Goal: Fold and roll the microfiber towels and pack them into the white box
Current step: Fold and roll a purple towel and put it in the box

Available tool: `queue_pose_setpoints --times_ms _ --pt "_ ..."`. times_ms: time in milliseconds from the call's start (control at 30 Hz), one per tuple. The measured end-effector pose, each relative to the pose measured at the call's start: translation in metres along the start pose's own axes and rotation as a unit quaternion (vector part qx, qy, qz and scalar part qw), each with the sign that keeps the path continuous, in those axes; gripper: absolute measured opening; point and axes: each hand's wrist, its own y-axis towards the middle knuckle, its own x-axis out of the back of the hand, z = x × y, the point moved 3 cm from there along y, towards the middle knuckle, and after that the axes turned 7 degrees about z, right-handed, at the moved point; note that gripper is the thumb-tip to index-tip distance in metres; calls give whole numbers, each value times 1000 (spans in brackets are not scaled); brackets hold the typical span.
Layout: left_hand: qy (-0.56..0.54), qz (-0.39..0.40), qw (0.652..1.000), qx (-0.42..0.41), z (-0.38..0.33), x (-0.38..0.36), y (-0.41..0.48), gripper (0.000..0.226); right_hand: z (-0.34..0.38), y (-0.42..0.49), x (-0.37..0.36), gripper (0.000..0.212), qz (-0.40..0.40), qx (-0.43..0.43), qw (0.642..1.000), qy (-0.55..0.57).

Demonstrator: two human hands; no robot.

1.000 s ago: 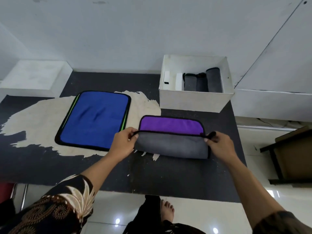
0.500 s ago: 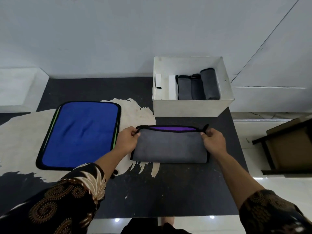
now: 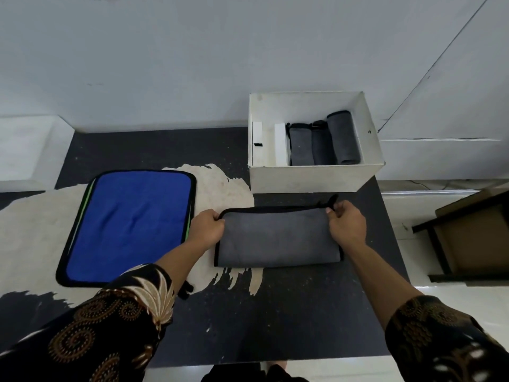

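A grey towel [image 3: 278, 238] with black trim lies folded in half on the dark table, just in front of the white box [image 3: 308, 176]. My left hand [image 3: 208, 226] pinches its far left corner. My right hand [image 3: 347, 226] pinches its far right corner, where a black loop sticks up. Inside the box three grey rolled towels [image 3: 323, 142] lie side by side at the right. A blue towel [image 3: 129, 226] with black and green edges lies flat to the left.
The table [image 3: 275, 312] is black with a worn beige patch under the blue towel. White strips stand in the box's left part. A wall runs behind. A wooden stool [image 3: 468, 238] stands off the table's right edge.
Both hands carried the towel's near edge away from me over the purple side. The purple face is now covered and only grey shows.
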Motion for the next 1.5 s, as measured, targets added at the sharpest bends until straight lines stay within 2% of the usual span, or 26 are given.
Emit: queue_pose_setpoints --times_ms 100,300,433,600,667,833,967,1100,1167,1233,1267,1367,1433,1500 --pt "-13 -9 1000 2 2 1 -3 8 3 -2 1 19 -19 4 999 26" --pt "-14 8 1000 -13 0 4 -6 7 -5 -9 -5 30 51 -20 998 -1" --pt "-28 -1 999 -25 0 4 -6 11 -4 -15 -3 27 26 -14 1000 2" --pt "-60 -33 998 -10 -3 2 -9 30 0 -19 -1 30 4 -7 1000 14" --pt "-59 -11 998 8 -1 -1 -12 39 0 -22 -1 37 21 -18 999 15" --pt "-42 60 997 30 15 -13 -32 80 -14 -43 1 58 40 -36 999 8" --pt "10 102 995 8 29 -22 -42 97 -27 -60 -2 57 34 -25 999 2" --pt "46 77 996 -11 31 -22 -47 94 -29 -70 -1 48 9 -6 998 -57" --pt "107 -19 993 -37 21 -19 -55 85 -23 -75 -1 45 -41 45 990 -123" --pt "162 -135 972 -102 2 -22 -65 70 -6 -81 -10 42 -74 106 974 -184" --pt "181 -161 960 -142 -11 -30 -69 66 5 -83 -19 42 -69 131 968 -204" --pt "230 -131 940 -214 -46 -68 -67 60 36 -86 -58 43 -5 216 950 -223" --pt "250 -98 941 -205 -52 -89 -56 58 41 -82 -84 50 69 248 935 -242" --pt "275 -74 940 -186 -40 -104 -43 59 27 -75 -98 56 128 235 923 -278"
